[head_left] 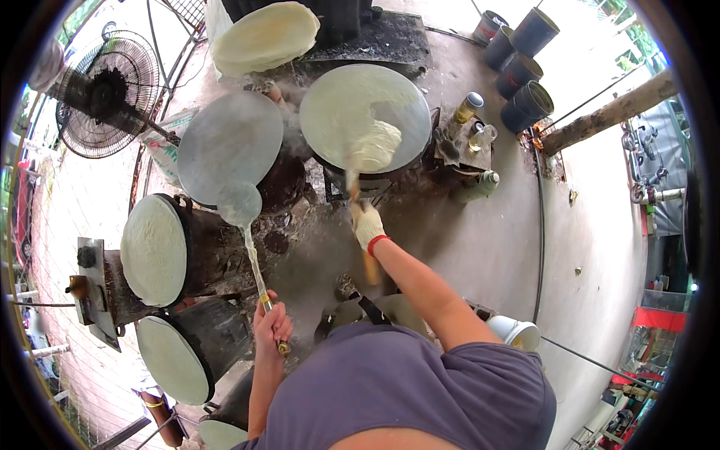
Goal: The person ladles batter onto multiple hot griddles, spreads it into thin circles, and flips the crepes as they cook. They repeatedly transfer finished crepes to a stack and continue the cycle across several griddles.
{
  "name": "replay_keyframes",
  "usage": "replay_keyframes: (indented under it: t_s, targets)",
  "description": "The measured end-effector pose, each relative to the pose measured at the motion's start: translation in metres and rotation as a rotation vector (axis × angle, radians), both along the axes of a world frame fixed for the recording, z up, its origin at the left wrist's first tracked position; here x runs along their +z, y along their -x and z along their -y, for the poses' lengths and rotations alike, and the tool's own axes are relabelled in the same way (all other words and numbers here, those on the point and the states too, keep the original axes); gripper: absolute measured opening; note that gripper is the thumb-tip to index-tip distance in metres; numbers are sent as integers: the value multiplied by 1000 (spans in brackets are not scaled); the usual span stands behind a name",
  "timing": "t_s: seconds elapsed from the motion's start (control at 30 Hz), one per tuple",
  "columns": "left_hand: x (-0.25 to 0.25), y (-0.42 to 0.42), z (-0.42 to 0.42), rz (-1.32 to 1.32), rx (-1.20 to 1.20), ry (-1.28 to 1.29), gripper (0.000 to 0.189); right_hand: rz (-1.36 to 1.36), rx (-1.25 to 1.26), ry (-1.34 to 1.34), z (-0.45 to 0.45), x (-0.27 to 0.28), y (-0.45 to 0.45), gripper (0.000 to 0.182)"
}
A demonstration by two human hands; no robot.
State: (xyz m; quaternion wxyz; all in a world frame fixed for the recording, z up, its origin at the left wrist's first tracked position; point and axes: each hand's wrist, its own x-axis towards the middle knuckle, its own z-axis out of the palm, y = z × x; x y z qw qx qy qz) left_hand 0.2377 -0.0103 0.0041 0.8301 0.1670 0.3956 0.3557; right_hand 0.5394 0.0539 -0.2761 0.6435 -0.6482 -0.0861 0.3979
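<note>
My right hand (pixel 369 225), in a white knit glove with a red cuff, grips a wooden-handled tool (pixel 370 267). Its blurred far end reaches onto a thick pale mass of batter or dough (pixel 379 147) on the round griddle (pixel 413 115) at upper centre. A thin pale layer coats much of that plate, leaving a grey patch at the right. Bare and ungloved, my left hand (pixel 271 326) is closed around the handle of a long tool with a flat round head (pixel 240 203). That head overlaps the near edge of a second grey griddle (pixel 230 140), where haze hangs.
Left of me, pale layers cover two more griddles (pixel 154 250) (pixel 171 360) on drum-like stoves. A large pale flatbread (pixel 267 38) rests at the back. Jars (pixel 468 107) stand on a small stand to the right, near dark buckets (pixel 527 106). A pedestal fan (pixel 107 93) occupies the upper left.
</note>
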Motion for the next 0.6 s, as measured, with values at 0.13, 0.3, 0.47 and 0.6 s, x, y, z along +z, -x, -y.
replay_keyframes:
  t_s: [0.13, 0.3, 0.47, 0.6]
  targets:
    - [13, -21, 8, 47, 2, 1, 18, 52, 156, 316, 26, 81, -45, 36]
    - [15, -61, 17, 120, -61, -30, 14, 100, 353, 0, 44, 53, -61, 33]
    - [21, -115, 39, 102, -48, -39, 12, 64, 258, 249, 82, 89, -121, 29]
    - [25, -170, 50, 122, -41, -59, 12, 372, 457, 265, 75, 108, -177, 27]
